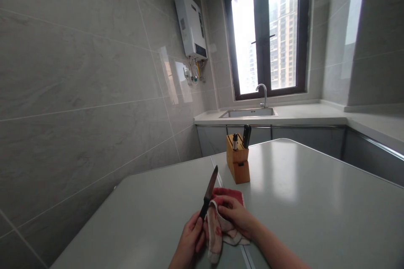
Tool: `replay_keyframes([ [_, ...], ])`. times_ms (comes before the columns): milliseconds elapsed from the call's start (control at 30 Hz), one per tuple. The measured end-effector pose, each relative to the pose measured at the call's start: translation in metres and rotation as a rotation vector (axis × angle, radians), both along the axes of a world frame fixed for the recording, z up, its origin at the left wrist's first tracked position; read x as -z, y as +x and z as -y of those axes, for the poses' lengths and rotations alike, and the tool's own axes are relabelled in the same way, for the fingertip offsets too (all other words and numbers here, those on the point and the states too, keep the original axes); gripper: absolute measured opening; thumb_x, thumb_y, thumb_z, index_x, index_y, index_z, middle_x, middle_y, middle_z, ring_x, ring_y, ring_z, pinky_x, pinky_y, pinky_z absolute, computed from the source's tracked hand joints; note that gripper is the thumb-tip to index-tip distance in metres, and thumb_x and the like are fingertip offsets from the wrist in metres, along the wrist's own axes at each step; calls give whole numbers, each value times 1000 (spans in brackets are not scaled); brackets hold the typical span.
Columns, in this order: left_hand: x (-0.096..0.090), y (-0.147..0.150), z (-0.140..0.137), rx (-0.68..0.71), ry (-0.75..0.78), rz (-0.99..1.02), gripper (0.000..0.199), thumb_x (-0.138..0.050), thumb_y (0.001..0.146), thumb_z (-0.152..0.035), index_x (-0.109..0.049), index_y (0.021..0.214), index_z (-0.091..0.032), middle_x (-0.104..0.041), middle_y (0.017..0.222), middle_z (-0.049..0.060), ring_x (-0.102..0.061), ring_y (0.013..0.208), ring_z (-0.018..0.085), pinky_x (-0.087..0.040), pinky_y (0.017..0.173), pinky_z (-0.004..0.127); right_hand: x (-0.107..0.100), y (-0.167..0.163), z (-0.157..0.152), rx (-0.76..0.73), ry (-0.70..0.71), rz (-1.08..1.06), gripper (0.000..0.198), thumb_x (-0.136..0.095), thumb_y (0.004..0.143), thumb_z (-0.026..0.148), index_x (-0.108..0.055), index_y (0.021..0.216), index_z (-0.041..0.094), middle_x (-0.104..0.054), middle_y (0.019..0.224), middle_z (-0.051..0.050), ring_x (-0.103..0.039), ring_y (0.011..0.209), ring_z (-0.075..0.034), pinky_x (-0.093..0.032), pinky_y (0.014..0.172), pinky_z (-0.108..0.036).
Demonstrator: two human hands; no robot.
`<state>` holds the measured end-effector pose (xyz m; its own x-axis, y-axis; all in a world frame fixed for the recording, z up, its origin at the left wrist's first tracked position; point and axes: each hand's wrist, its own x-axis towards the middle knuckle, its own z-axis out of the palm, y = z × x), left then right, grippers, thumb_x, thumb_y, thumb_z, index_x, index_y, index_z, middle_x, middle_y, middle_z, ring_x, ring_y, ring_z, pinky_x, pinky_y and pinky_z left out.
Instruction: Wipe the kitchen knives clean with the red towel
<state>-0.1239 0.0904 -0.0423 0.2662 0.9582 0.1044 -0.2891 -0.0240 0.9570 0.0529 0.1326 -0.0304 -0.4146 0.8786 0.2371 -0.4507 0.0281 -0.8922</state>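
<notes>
My left hand [191, 233] is wrapped around the black handle of a pointed, dark-bladed knife [209, 190] above the pale grey tabletop [151, 218]; beside it, perhaps touching, bunches a red-and-white cloth [215, 229], pinched in my right hand [235, 214]. Beyond stands a brown wooden knife block [239, 166].

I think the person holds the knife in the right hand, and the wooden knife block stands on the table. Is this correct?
Not quite: the head view shows the knife in the left hand; the right hand holds the cloth. The wooden knife block does stand on the table.
</notes>
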Motion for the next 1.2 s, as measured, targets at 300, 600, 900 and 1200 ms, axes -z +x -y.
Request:
replay_keyframes([
  [300, -4, 5, 5, 155, -37, -23, 45, -50, 83, -46, -55, 109, -10, -51, 48, -3, -19, 32, 1, -11, 35, 16, -1, -1, 3, 2, -81, 34, 35, -69, 69, 32, -63, 100, 17, -66, 92, -7, -60, 84, -20, -43, 78, -34],
  [600, -2, 3, 4, -21, 65, -101, 45, -50, 83, -45, -53, 113, -11, -50, 52, -3, -30, 36, 3, -23, 38, 16, 2, 0, 0, 27, -54, 3, 37, -72, 65, 31, -63, 98, 18, -65, 101, -7, -58, 95, -22, -41, 86, -34],
  [900, -2, -2, -1, -170, 69, -141, 52, -50, 81, -52, -51, 114, -11, -47, 51, -5, -30, 37, 4, -23, 37, 16, -3, -1, 2, -24, -52, 1, 31, -70, 67, 33, -62, 90, 14, -67, 95, -8, -61, 90, -23, -44, 83, -37],
  [1200, -1, -4, -3, -246, 114, -301, 47, -50, 80, -52, -58, 104, -12, -42, 46, -6, -33, 39, 7, -27, 39, 17, 0, -1, 1, 15, -66, -24, 31, -71, 66, 32, -63, 91, 15, -65, 98, -8, -60, 91, -22, -43, 83, -35],
])
